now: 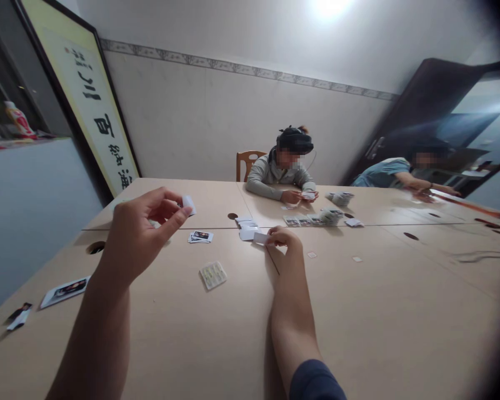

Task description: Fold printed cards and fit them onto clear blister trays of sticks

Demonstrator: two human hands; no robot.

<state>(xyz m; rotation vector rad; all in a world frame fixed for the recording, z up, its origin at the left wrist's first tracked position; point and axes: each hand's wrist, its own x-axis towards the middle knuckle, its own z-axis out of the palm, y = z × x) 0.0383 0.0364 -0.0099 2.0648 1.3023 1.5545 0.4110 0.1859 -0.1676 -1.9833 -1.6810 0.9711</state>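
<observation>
My left hand [144, 225] is raised over the left side of the table, pinching a small white card [189, 205] between thumb and fingers. Further right, my right hand [285, 239] grips another white card [260, 238] by its edge, just at the near side of a loose pile of white cards [245, 223]. Between my two hands lies a small stack of photo cards [200, 236]. Nearer to me is a square, pale sheet with a grid of yellowish marks [213, 275]; what it is, I cannot tell.
The wooden table [216, 344] has round cable holes. A larger photo [66, 290] and a dark-and-white scrap [20, 316] lie at left. Across sit a person in grey [270, 175] holding cards, with card stacks [331, 216] alongside, and a person in blue [383, 169] further right.
</observation>
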